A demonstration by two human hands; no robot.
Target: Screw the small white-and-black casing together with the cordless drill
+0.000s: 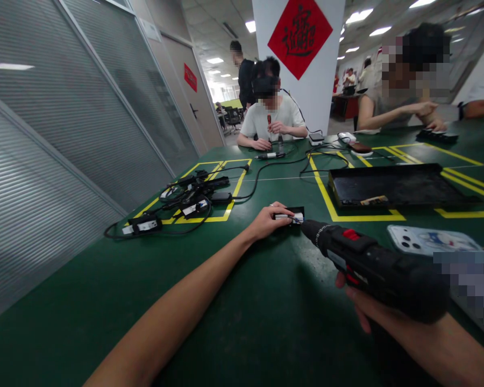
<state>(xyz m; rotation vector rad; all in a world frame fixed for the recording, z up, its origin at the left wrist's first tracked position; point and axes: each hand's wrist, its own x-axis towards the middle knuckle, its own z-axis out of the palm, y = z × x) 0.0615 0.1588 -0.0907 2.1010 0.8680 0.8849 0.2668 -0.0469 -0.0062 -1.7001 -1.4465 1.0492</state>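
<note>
A black cordless drill (371,263) with red parts is in my right hand (363,306), whose fingers wrap its handle, partly hidden below the body. The drill points left and away, with its bit against or very near a small black-and-white block (299,214) on the green table. My left hand (268,221) grips this block from its left side, fingers over its top. Whether the bit sits in a screw is too small to tell.
Black adapters and cables (197,193) lie heaped at left. At right are a black tray (387,183), a phone (431,239) and yellow tape lines. Across the table (226,269), a person (272,115) holds a red-handled screwdriver (269,119); another person (403,107) sits at right.
</note>
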